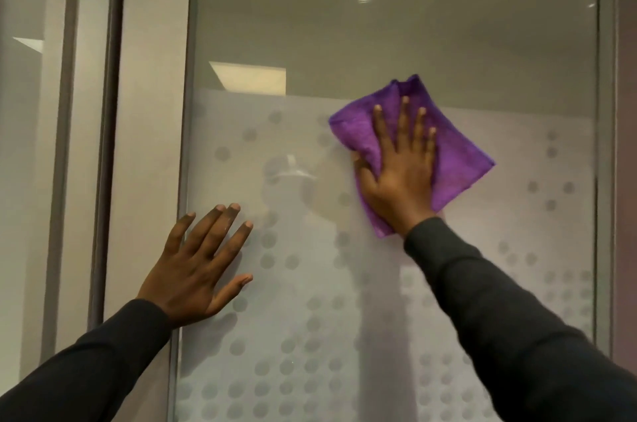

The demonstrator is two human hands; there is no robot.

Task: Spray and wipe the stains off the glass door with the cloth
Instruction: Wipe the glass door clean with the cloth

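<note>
Bracing low near door edge, left hand (200, 259) lies flat, fingers spread, holding nothing. Higher up, right hand (400, 163) presses purple cloth (458, 159) flat against glass door (431, 42), fingers splayed, thumb tucked into fold. Cloth straddles top edge of frosted dotted band (310, 335). Best: even palm pressure, overlapping strokes, cloth kept unbunched. No spray bottle visible.

Smooth glossy glass door (448, 42) with a matt frosted band (310, 318) of clear dots, edged by a dull satin metal frame (184, 145); fuzzy purple cloth (458, 159), soft and matt, folded; dark matt knit sleeves (499, 318).
</note>
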